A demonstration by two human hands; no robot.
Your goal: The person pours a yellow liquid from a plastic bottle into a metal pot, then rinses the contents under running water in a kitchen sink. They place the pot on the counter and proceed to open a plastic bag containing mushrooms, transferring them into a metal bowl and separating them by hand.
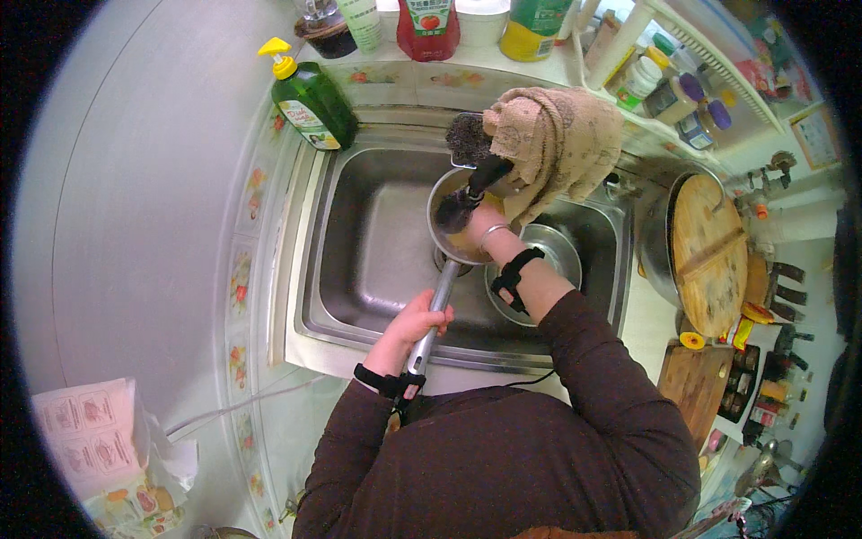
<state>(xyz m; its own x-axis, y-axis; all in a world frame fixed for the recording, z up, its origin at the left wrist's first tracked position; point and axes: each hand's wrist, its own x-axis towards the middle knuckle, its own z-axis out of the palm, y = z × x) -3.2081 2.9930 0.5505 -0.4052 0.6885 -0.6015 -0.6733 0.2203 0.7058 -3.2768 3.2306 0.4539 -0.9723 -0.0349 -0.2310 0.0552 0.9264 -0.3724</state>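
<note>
My left hand [419,318] grips the long metal handle [440,293] of a saucepan [432,222], which is held over the sink. My right hand [481,228] is inside the pan, near its right wall. Its fingers are mostly hidden behind a black faucet spout [465,202] that reaches down over the pan, so what they hold cannot be told. Below the right forearm, a round metal basin or lid [559,252] lies in the stainless-steel sink [377,236]. The drain [441,259] is partly covered by the pan.
A brown towel [559,145] hangs behind the pan, beside a dark scouring pad [468,138]. Green dish soap [313,108] stands at the back left corner. A large pot with a wooden lid [710,252] stands right of the sink, and a wooden cutting board [690,384] lies nearer.
</note>
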